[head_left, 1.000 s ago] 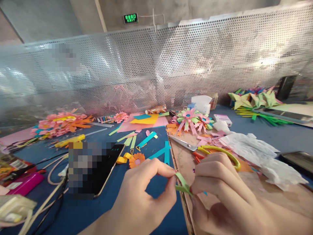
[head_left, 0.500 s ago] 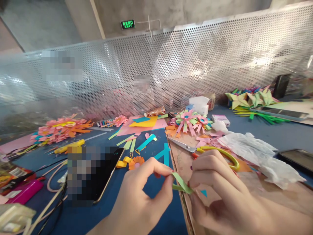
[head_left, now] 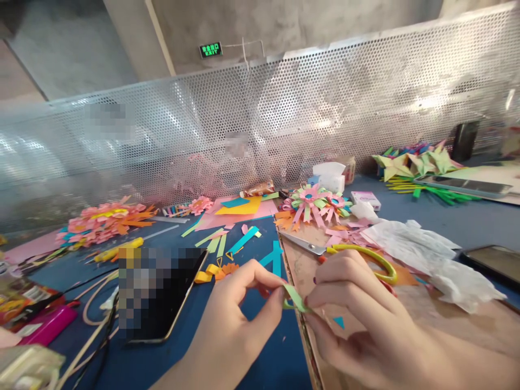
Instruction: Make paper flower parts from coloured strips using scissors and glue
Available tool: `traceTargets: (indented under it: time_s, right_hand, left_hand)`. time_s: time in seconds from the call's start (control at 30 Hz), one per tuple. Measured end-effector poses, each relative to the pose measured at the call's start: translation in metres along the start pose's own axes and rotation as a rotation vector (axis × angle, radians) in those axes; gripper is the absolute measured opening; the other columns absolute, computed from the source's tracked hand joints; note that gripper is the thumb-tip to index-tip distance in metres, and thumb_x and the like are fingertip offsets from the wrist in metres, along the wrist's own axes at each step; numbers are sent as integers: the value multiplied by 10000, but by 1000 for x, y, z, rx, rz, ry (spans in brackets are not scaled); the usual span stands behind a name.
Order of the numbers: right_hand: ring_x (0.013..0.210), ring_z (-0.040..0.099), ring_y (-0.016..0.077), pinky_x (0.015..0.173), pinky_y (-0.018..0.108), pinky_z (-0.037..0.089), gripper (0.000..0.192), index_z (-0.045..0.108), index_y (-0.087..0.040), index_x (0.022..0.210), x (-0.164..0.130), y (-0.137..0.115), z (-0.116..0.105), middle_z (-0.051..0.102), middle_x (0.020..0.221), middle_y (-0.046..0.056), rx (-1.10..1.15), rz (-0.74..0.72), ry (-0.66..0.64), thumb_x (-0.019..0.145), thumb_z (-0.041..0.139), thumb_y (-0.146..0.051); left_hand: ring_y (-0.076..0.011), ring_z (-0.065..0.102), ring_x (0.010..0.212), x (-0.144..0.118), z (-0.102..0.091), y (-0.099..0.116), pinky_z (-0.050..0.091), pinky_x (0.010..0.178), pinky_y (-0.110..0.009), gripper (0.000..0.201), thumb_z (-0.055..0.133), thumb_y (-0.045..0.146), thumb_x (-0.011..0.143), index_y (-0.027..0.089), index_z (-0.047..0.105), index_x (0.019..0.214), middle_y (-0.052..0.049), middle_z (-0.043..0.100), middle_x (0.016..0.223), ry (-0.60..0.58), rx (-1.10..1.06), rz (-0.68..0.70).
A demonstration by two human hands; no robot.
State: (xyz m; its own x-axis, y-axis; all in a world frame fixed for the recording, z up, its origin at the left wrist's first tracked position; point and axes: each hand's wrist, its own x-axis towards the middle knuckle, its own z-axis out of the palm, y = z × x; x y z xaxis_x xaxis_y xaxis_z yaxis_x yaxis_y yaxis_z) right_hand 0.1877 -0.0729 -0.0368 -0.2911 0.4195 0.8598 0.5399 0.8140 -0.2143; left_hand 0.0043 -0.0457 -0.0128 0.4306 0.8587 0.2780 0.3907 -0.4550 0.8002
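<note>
Inspector: Classify the premises.

Assessor: Shared craft workshop. Blue counter (head_left: pixel 260 357) strewn with paper flowers (head_left: pixel 106 222), coloured strips, scissors (head_left: pixel 345 252); perforated metal divider (head_left: pixel 325 119) separating stations; bare concrete walls, lit exit sign (head_left: pixel 210 50).

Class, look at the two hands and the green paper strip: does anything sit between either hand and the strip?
Nothing visible does. The left hand and right hand both already pinch the green paper strip directly between their fingertips.
</note>
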Motion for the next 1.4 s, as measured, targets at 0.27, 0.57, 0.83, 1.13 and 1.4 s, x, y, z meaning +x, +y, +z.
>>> traceTargets:
  time_s: [0.27,0.57,0.83,1.13,1.4]
  right_hand:
    - [727,482,139,637,289,412,134,603,-130,874,3,0,-1,564,781,38,31,-15,9,765,606,-52]
    - [633,466,114,574,275,377,119,610,-141,801,0,-6,-1,597,685,8,37,5,46,798,562,-32]
    - [664,512,121,597,270,420,78,649,-145,805,6,-5,-3,612,739,22,-16,9,44,792,602,-84]
    - [699,540,147,607,280,454,103,644,-147,901,2,-3,-4,608,790,47,-39,2,2,800,639,-164]
    - [700,537,145,603,276,463,92,639,-136,888,4,-6,-6,583,763,46,-37,-12,-12,801,638,-168]
  left_hand:
    - [-128,611,741,-1,0,-2,474,685,-218,81,549,259,842,207,603,810,10,627,769,-21,-64,3]
    - [-123,621,781,0,3,-3,480,702,-207,79,567,284,844,216,606,834,16,638,808,-43,-141,-50]
    - [-121,624,785,0,2,-5,487,707,-203,63,579,272,838,224,619,838,18,648,821,-22,-167,-42]
    - [-125,625,789,-1,2,-4,488,701,-205,60,573,256,841,220,621,846,14,652,830,-8,-169,-29]
    - [-134,620,798,-3,1,-3,482,718,-224,55,561,226,841,224,615,836,12,661,827,35,-56,53]
